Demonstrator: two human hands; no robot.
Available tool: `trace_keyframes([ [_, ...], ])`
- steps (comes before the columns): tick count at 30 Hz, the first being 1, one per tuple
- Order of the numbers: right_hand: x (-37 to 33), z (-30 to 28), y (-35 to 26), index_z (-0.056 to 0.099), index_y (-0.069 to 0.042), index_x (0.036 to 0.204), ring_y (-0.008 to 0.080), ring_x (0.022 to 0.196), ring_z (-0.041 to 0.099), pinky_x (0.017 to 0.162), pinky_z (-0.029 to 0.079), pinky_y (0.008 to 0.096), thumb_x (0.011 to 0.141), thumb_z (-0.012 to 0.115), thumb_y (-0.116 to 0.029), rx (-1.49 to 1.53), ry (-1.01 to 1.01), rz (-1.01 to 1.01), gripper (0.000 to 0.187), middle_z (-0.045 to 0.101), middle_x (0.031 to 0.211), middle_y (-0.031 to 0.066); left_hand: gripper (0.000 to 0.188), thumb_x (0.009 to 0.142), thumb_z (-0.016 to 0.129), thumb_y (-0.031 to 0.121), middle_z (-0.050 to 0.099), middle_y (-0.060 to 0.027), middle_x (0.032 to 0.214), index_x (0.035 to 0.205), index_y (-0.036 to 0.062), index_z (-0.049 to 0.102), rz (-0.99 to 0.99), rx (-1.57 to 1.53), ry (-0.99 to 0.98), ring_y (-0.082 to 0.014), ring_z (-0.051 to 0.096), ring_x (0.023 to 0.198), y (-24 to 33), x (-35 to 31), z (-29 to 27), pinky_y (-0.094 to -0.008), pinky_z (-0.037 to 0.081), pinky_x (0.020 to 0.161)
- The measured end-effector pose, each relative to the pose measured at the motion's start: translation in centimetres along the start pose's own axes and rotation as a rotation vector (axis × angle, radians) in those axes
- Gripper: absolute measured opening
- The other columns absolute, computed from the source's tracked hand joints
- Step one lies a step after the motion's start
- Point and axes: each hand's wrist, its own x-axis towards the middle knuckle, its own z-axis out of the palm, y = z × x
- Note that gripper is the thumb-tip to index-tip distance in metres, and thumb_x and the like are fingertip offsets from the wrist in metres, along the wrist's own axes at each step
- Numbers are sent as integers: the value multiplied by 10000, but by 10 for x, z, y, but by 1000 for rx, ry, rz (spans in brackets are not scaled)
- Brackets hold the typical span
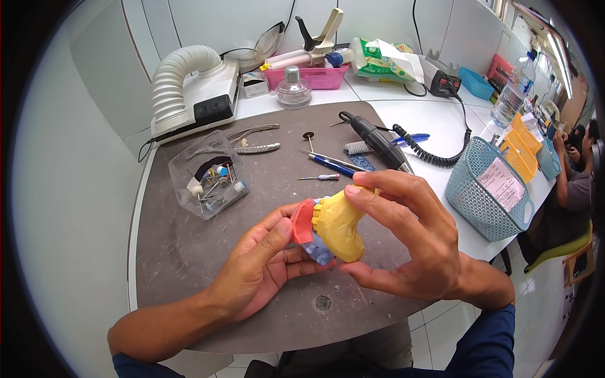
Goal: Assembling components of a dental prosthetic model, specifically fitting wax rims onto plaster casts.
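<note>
Above the middle of the board, my right hand [419,236] grips a yellow dental cast [340,227] between thumb and fingertips. Tooth shapes show along its left edge. My left hand [252,274] is closed around a blue dental cast [319,251], mostly hidden behind the yellow one. A soft-looking red piece [303,222] lies against the blue cast, under my left thumb. The two casts are held together, their teeth facing sides close or touching; exact contact is hidden.
A clear box of burs [211,179], pliers [255,149], a small screwdriver [318,177], a blue pen-like tool [331,165] and a corded handpiece [378,142] lie on the grey board [189,271]. Behind stand a suction hose [179,75] and a glass bottle [293,91]. A blue basket [469,189] is at right.
</note>
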Motion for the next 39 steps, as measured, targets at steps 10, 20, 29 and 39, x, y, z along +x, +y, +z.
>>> trace_keyframes([
  [10,0,0,-2,626,5,1271,314,1064,634,810,570,370,618,912,-197,26,10,-12,741,607,1242,204,674,1002,542,459,503,-145,1403,1492,60,308,-21,62,17,-281,553,1276,1,-1,-1,-480,478,1045],
  [20,0,6,-6,631,-9,1266,289,1032,637,788,571,358,622,935,-261,42,17,2,756,614,1212,185,634,1015,528,421,495,-171,1396,1481,51,310,7,37,8,-333,564,1267,-1,3,0,-483,468,1073],
  [29,-1,9,-6,623,-20,1268,279,1035,632,798,567,356,622,938,-272,32,19,19,762,615,1207,177,648,1015,540,413,491,-175,1401,1489,46,295,14,32,4,-337,566,1268,-3,3,-2,-474,482,1066],
  [39,-2,11,-5,616,-35,1287,287,1055,626,813,569,365,630,934,-271,27,-6,19,767,604,1235,174,654,1008,566,397,516,-176,1375,1492,50,296,26,11,1,-326,571,1263,-3,3,-3,-471,488,1059],
])
